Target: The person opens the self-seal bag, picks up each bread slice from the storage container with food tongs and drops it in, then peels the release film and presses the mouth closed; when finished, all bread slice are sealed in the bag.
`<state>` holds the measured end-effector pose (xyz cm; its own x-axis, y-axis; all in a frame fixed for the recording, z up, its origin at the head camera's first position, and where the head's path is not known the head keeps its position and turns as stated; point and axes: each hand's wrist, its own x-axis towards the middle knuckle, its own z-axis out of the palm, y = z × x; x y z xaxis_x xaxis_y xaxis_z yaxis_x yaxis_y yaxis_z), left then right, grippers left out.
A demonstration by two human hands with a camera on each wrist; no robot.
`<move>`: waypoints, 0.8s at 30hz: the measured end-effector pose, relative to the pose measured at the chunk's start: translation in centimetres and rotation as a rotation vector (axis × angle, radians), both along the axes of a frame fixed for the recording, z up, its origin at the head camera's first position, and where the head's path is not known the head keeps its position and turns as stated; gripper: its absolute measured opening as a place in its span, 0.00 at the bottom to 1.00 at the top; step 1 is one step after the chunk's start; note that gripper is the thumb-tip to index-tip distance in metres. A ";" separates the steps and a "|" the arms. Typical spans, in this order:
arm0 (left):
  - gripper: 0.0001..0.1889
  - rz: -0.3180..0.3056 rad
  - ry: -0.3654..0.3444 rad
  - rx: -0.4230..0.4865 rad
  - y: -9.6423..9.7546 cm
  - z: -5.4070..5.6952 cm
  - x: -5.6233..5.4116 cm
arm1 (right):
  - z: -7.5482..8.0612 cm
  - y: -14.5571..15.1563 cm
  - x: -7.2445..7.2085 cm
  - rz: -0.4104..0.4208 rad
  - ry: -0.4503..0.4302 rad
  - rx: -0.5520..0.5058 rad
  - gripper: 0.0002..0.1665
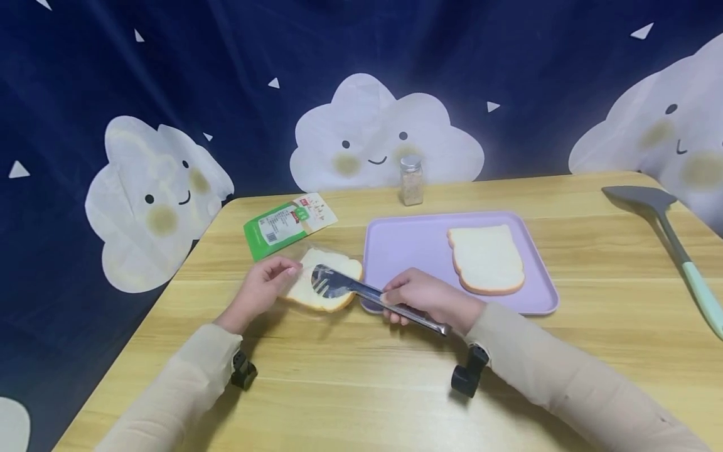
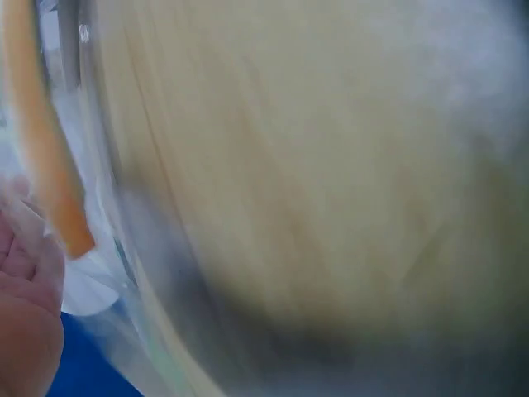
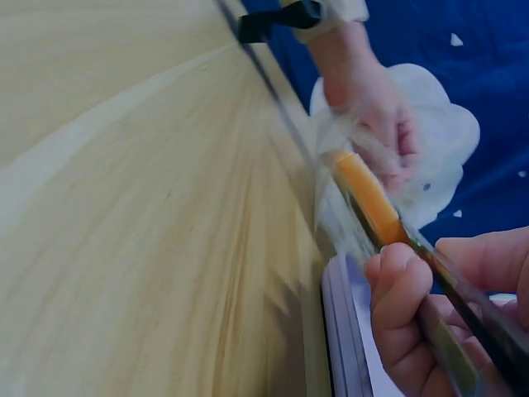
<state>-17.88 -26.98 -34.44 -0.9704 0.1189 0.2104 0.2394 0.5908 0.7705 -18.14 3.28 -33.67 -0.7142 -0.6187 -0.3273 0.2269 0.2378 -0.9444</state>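
A slice of white bread with a brown crust [image 1: 341, 262] lies in a clear plastic bag [image 3: 332, 217], left of the lilac tray [image 1: 403, 242]. My left hand [image 1: 262, 285] pinches the bag at the slice's left side. With my right hand [image 1: 420, 294] I hold metal tongs [image 1: 367, 292] by their arms, thumb on top. The slotted head of the tongs lies over the slice, and in the right wrist view the crust edge sits between the tong arms. Another bread slice [image 1: 487, 260] rests on the tray's right half.
Behind the bagged slice lies a green and white packet [image 1: 282, 226]. A small glass jar with a silver lid [image 1: 412, 182] stands at the table's back edge. At the far right is a grey spatula with a mint handle [image 1: 703, 295]. A dark blue cloud-print cloth hangs behind.
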 end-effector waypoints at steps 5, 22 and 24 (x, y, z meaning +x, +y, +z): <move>0.08 0.038 -0.005 -0.001 -0.1 -0.1 -0.1 | 0.0 0.1 -0.2 -0.004 -0.048 -0.065 0.16; 0.07 0.088 0.013 0.001 0.8 1.3 0.1 | 0.1 -2.6 -0.2 -0.060 0.032 0.168 0.09; 0.07 0.077 0.019 -0.039 0.7 1.1 0.1 | 0.1 -2.4 -0.2 -0.061 0.022 0.144 0.10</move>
<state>-17.79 -26.29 -33.35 -0.9728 0.0524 0.2256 0.2064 0.6377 0.7421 -18.33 0.90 -33.52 -0.7569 -0.5217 -0.3936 0.2249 0.3576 -0.9064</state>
